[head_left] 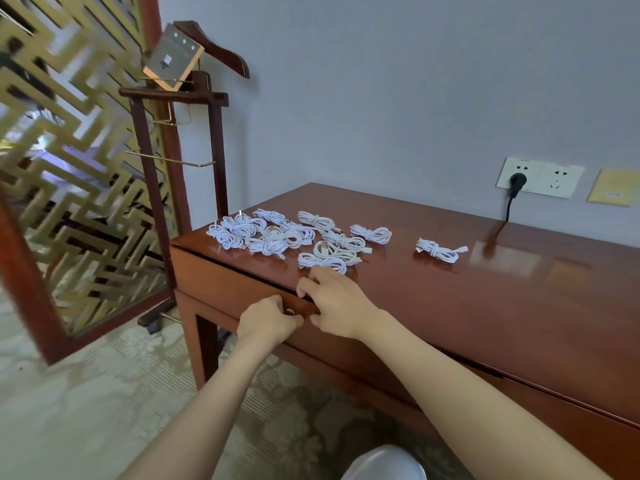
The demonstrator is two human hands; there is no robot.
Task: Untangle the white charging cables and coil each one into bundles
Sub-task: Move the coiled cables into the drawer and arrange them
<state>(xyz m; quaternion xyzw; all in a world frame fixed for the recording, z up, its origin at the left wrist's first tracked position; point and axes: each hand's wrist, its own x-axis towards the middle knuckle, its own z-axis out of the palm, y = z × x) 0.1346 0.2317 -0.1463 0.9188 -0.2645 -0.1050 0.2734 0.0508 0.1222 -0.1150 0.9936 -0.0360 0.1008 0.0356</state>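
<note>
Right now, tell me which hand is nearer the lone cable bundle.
Right. The right hand sits at the desk edge, left of the lone bundle; the left hand is farther left.

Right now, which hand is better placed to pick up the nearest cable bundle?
Right. The right hand sits at the front edge of the desk, just short of the nearest bundle; the left hand is lower, against the drawer front.

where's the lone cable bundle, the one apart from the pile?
Head view: the lone bundle lies on the desk top, to the right of the main pile and left of the black plug and its cord.
</note>
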